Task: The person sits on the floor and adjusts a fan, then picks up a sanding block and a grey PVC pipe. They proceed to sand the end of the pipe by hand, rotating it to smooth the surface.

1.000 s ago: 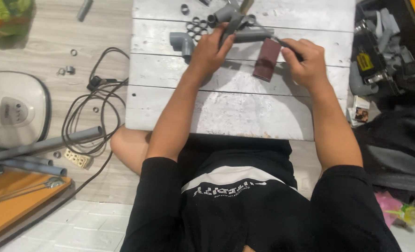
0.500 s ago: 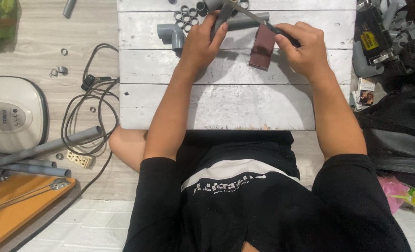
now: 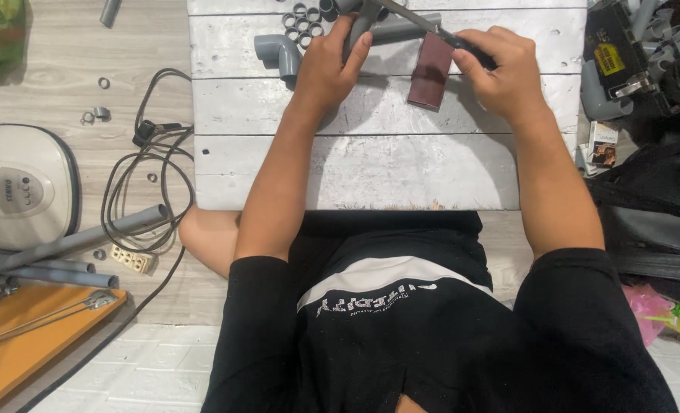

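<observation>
My left hand (image 3: 331, 63) presses down on a grey plastic pipe (image 3: 395, 30) that lies across the far part of a white plank table (image 3: 355, 160). My right hand (image 3: 502, 67) grips the dark handle of a thin saw (image 3: 416, 20) whose blade runs up and left over the pipe. A dark red flat block (image 3: 430, 70) lies on the table just left of my right hand. A grey elbow fitting (image 3: 279, 52) and several short grey pipe rings (image 3: 300, 21) sit left of my left hand.
Left of the table, on the wooden floor, lie a coiled black cable (image 3: 142, 191), a white round appliance (image 3: 15, 187), long grey pipes (image 3: 64, 245) and an orange board (image 3: 26, 336). Tools and grey fittings (image 3: 645, 53) and a black bag (image 3: 653, 199) crowd the right side.
The view has shifted so table and hands sit higher in frame. Both hands keep their hold on pipe and saw; the saw hand has moved slightly.
</observation>
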